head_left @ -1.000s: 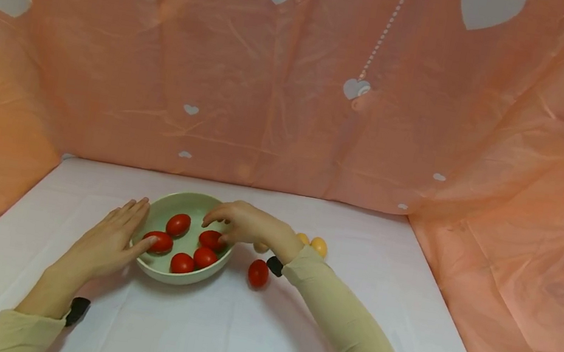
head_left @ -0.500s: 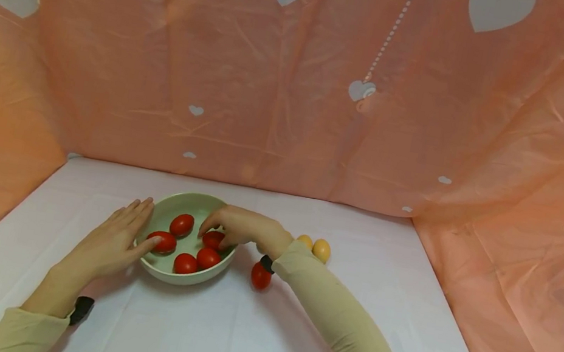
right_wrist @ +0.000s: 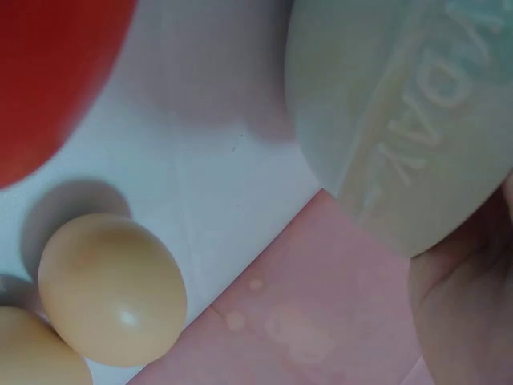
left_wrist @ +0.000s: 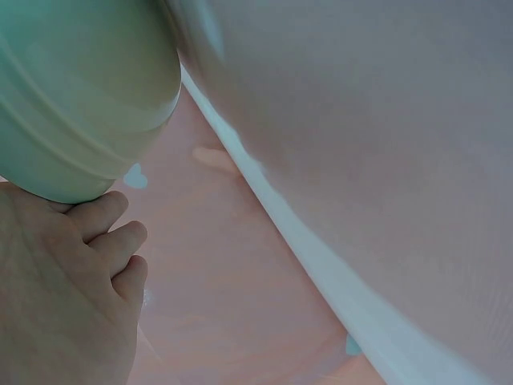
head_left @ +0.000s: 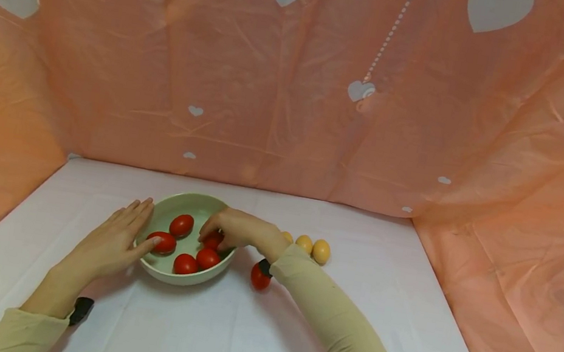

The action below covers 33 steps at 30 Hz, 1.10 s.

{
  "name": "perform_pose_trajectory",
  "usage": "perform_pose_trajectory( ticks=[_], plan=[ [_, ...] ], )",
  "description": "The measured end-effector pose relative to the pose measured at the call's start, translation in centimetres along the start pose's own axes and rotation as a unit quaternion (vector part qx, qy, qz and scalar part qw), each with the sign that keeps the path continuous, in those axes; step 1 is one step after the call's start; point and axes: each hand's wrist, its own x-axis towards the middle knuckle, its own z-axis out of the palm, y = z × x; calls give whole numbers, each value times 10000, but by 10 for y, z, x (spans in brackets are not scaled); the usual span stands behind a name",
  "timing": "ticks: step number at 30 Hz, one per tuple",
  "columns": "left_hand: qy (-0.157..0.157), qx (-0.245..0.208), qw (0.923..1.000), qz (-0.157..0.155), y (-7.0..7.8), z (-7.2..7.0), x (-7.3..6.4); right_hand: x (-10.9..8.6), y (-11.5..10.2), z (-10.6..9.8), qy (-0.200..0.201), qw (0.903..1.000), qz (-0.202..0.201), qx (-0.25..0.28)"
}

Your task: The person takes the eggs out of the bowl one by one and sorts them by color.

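A pale green bowl [head_left: 172, 277] stands on the white table with several red eggs in it, smooth and oval. My left hand [head_left: 108, 241] rests against the bowl's left side with fingers straight, and its thumb reaches over the rim close to one red egg [head_left: 162, 242]. In the left wrist view, the fingers [left_wrist: 120, 241] lie along the bowl's outer wall. My right hand [head_left: 240, 230] reaches over the right rim, fingertips and thumb bent round a red egg [head_left: 212, 241] that they partly cover. That hand's palm lies beside the bowl's embossed wall [right_wrist: 401, 120] in the right wrist view.
Right of the bowl lies another red egg [head_left: 260, 277], partly behind the black wrist strap [head_left: 265, 267]. Several tan eggs [head_left: 322, 251] lie in a row behind the right forearm. An orange cloth [head_left: 266, 136] with hearts hangs along the table's back and sides.
My right hand has lowered into the bowl, and its fingers have closed round the red egg at the right. The left hand keeps its place against the bowl.
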Motion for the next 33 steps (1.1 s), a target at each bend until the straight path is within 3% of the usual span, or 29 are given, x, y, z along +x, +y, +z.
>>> perform_pose_trajectory(
  ticks=[11, 21, 33],
  plan=[
    [111, -71, 9999, 74, -2, 3, -1, -2, 2, 1, 114, 9998, -147, -72],
    [57, -147, 9999, 63, -3, 2, -1, -6, 0, 1, 279, 9995, 66, -156],
    [66, -113, 9999, 101, 0, 0, 0, -21, -10, -6, 984, 9946, 313, 69]
  ],
)
